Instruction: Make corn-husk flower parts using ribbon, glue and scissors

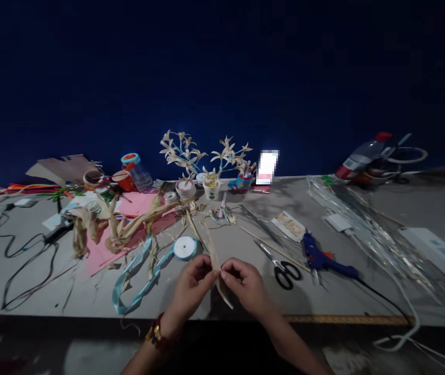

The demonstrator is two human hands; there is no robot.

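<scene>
A pale strip of dried corn husk (215, 255) hangs between my two hands over the front of the table. My left hand (195, 281) pinches its left edge with thumb and fingers, and my right hand (244, 284) pinches the right edge close by. The strip's lower tip points down toward the table edge. Left of my hands lies a roll of light blue ribbon (185, 248), its loose end looping over the tabletop. Black-handled scissors (282, 271) lie to the right, beside a blue glue gun (326, 259).
Dried husks (116, 229) lie on pink paper (101, 255) at left. Husk flowers (185, 151) stand at the back, near a lit phone (266, 167). Wires in clear plastic (366, 229), a power strip (441, 255) and a tilted bottle (363, 156) occupy the right; black cables (11, 255) trail at left.
</scene>
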